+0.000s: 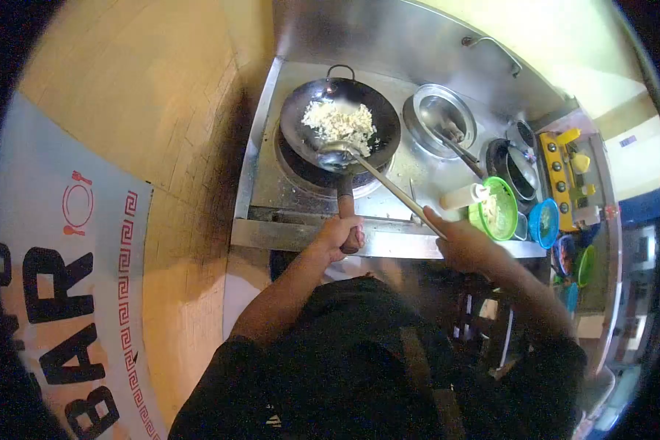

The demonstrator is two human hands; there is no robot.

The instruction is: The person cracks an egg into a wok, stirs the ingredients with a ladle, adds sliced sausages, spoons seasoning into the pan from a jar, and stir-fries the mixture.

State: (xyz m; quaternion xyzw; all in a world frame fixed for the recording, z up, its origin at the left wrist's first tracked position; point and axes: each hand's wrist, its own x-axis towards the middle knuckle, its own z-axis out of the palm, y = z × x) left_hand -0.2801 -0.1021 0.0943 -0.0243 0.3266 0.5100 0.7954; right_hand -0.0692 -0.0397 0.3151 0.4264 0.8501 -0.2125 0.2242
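A dark wok (297, 121) stands tilted over the burner at the left of the steel stove. Pale, crumbly food that looks like rice (341, 123) lies inside it. My left hand (337, 236) is closed round the wok's wooden handle (345, 196) at the stove's front edge. Over on the right, my right hand (462, 242) grips the end of a long-handled ladle (385, 180). The ladle's round head rests at the near side of the wok, just beside the food.
Behind the bottle (462, 196) and green basket (510, 216) sits a metal pot (411, 121) with a utensil in it. Farther right are a blue bowl (544, 224), dark pans (502, 165) and a yellow unit with knobs (559, 176). A steel backsplash (389, 44) rises behind.
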